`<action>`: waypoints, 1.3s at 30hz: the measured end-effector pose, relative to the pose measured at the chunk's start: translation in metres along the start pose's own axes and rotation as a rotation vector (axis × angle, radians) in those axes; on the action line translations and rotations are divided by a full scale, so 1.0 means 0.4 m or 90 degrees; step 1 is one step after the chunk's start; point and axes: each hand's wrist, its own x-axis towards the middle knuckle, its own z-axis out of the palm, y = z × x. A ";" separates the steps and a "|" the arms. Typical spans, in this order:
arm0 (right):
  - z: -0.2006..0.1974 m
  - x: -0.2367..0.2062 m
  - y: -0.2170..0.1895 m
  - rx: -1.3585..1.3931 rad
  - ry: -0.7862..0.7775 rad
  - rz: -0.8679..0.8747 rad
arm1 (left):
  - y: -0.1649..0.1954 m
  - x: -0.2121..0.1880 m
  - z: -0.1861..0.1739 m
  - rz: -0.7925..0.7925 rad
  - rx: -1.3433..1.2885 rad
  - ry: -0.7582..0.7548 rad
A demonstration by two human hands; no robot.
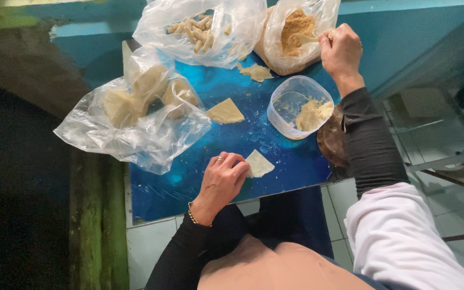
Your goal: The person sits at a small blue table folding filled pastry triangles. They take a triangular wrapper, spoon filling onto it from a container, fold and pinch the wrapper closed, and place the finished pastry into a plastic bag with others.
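- The left hand (222, 177) rests on the glossy blue counter (243, 137), its fingers (237, 164) curled loosely onto the edge of a pale square dough wrapper (259, 164) lying flat near the counter's front edge.
- The right hand (341, 51) grips a pale plastic spoon (304, 38) with closed fingers, dipping it into a clear plastic bag of brown crumbs (296, 27).
- A round clear plastic tub of pale filling (301, 106) stands between the hands.
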 end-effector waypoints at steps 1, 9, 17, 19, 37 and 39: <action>0.002 -0.003 0.000 0.002 0.008 0.002 | 0.001 0.001 -0.001 0.000 0.001 0.001; 0.011 -0.013 0.022 0.031 0.031 0.000 | 0.005 0.001 -0.001 -0.003 0.007 0.002; -0.005 -0.013 0.024 0.056 0.020 0.030 | 0.004 -0.003 0.000 0.001 0.014 -0.001; -0.004 -0.014 0.025 0.039 0.031 0.020 | 0.005 -0.004 0.000 0.000 0.010 0.001; -0.088 -0.035 -0.067 0.371 -0.103 0.323 | 0.006 -0.002 -0.002 -0.005 -0.015 0.018; -0.154 -0.075 -0.137 0.428 -0.156 0.299 | 0.003 -0.004 -0.002 -0.014 -0.024 0.026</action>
